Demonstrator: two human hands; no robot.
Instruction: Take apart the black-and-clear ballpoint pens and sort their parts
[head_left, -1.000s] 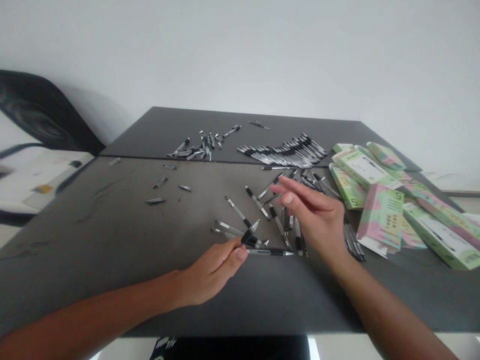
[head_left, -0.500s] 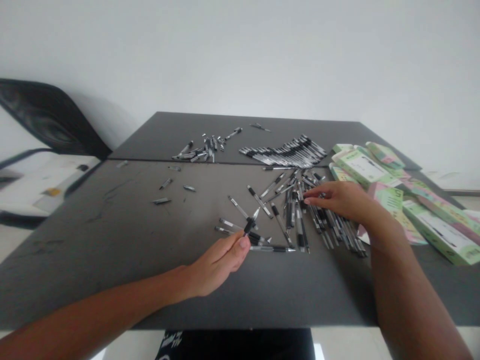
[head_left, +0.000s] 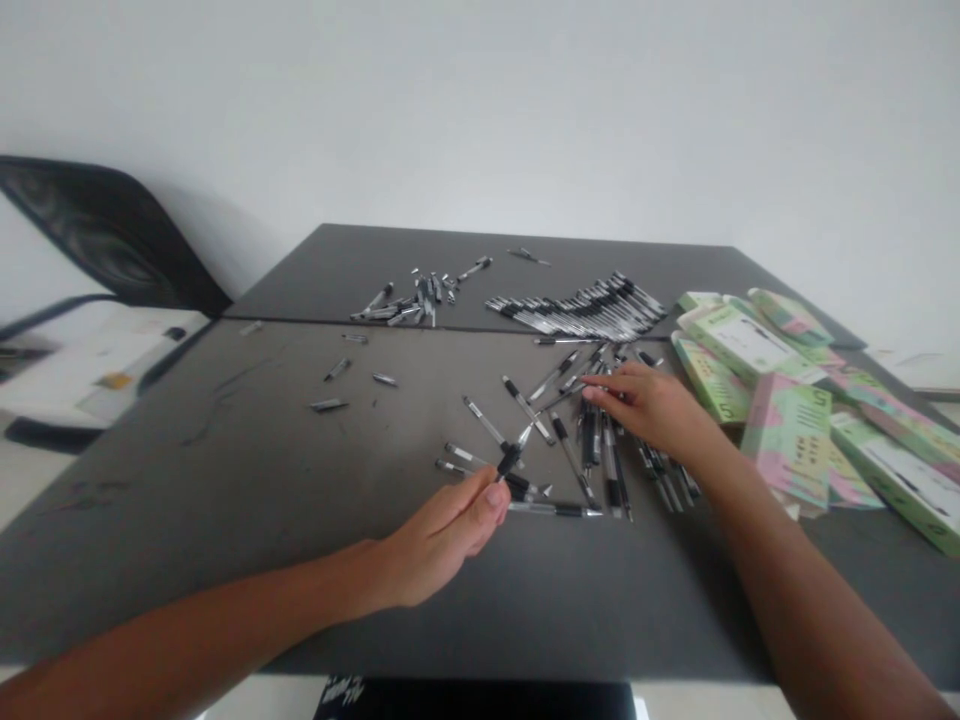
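My left hand [head_left: 446, 530] is closed around a gel pen [head_left: 511, 458]. The pen has a black grip, and its silver tip points up and to the right. Just beyond that hand lie several loose pens [head_left: 486, 422] without caps. Over the heap of pens [head_left: 613, 465] is my right hand [head_left: 645, 405], thumb and forefinger pinched near the heap's upper left side. Whatever is between those fingertips is too small and blurred to make out.
Farther back, many pens lie side by side in a slanted row [head_left: 585, 308]. Left of it is a pile of small clear and black pieces [head_left: 420, 298]. Several pen caps [head_left: 337, 368] lie scattered at left. Green and pink boxes [head_left: 787, 435] are heaped at right; a chair [head_left: 112, 230] stands at left.
My right hand has moved left across the heap, its fingertips now at the heap's upper left. My left hand still holds the pen, nearly unmoved. The view has shifted slightly.
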